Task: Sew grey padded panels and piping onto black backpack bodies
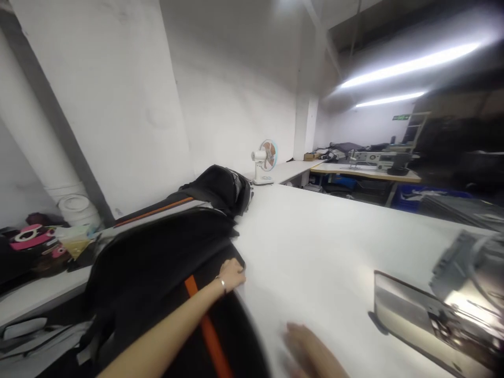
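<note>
My left hand [232,274], with a bracelet at the wrist, is closed on the edge of a black fabric piece [212,262] with an orange stripe [212,341]. The piece lies at the left side of the white table [307,236], its lower part reaching the bottom of the view. Low in the middle, my right hand [307,346] is over the tabletop, apart from the fabric. Motion smears its fingers, and part of it is cut off by the lower edge. At the right stands a sewing machine [468,294] with its lamp lit above a metal plate.
More black fabric pieces [212,186] are heaped along the wall behind my left hand. A small fan [265,157] stands at the table's far end. Farther back are another sewing machine [378,159] and a blue crate [407,197]. A white pipe [43,126] runs down the left.
</note>
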The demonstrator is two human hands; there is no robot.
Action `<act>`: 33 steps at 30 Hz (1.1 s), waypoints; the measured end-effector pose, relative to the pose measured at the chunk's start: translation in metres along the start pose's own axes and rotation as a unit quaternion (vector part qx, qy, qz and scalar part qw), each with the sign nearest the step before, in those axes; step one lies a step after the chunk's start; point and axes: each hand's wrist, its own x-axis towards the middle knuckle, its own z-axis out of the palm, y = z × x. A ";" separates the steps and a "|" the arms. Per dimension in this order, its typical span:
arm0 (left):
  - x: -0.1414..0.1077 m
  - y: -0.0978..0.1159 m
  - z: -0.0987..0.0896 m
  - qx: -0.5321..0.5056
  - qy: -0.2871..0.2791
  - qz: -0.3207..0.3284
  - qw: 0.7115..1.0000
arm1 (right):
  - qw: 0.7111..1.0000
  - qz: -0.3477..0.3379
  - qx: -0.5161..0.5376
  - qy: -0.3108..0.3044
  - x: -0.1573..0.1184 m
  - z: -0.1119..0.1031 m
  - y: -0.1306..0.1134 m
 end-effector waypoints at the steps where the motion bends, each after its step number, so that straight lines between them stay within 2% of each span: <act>1: 0.004 0.013 0.010 -0.007 0.013 -0.010 1.000 | 0.997 0.075 0.031 0.018 0.004 -0.017 -0.006; 3: 0.011 0.042 0.025 -0.019 0.035 -0.023 0.999 | 0.981 0.173 0.064 0.060 0.011 -0.052 -0.023; 4: 0.012 0.059 0.031 -0.024 0.042 -0.025 0.999 | 0.979 0.174 0.067 0.078 0.012 -0.067 -0.032; 6: 0.008 0.100 0.044 -0.032 0.048 -0.016 0.998 | 0.991 0.080 0.052 0.094 0.009 -0.085 -0.052; 9: -0.010 0.169 0.064 -0.045 0.037 0.046 0.997 | 0.992 -0.103 -0.009 0.077 -0.012 -0.079 -0.078; 11: -0.023 0.207 0.071 -0.051 0.016 0.119 0.991 | 0.986 -0.146 -0.073 0.033 -0.037 -0.063 -0.089; 13: -0.031 0.226 0.070 -0.046 0.007 0.184 0.982 | 0.980 -0.142 -0.136 -0.015 -0.065 -0.051 -0.094; 15: -0.032 0.225 0.064 -0.027 0.026 0.207 0.978 | 0.977 -0.116 -0.173 -0.048 -0.094 -0.048 -0.097; 17: -0.027 0.210 0.060 0.002 0.053 0.184 0.981 | 0.977 -0.070 -0.191 -0.057 -0.116 -0.051 -0.101; 19: -0.021 0.196 0.064 0.032 0.052 0.152 0.987 | 0.978 -0.041 -0.197 -0.052 -0.129 -0.054 -0.109; 21: -0.019 0.189 0.077 0.061 0.038 0.127 0.989 | 0.979 -0.049 -0.195 -0.030 -0.130 -0.052 -0.121; 23: -0.022 0.193 0.091 0.083 0.029 0.110 0.990 | 0.981 -0.055 -0.188 -0.014 -0.124 -0.046 -0.132; 26: -0.025 0.203 0.102 0.104 0.017 0.109 0.988 | 0.982 -0.020 -0.181 -0.039 -0.115 -0.038 -0.141; 30: -0.010 0.197 0.084 0.113 -0.022 0.172 0.978 | 0.980 -0.001 -0.165 -0.107 -0.134 -0.049 -0.137; 33: 0.001 0.180 0.070 0.111 -0.055 0.262 0.957 | 0.967 0.053 -0.124 -0.214 -0.170 -0.070 -0.130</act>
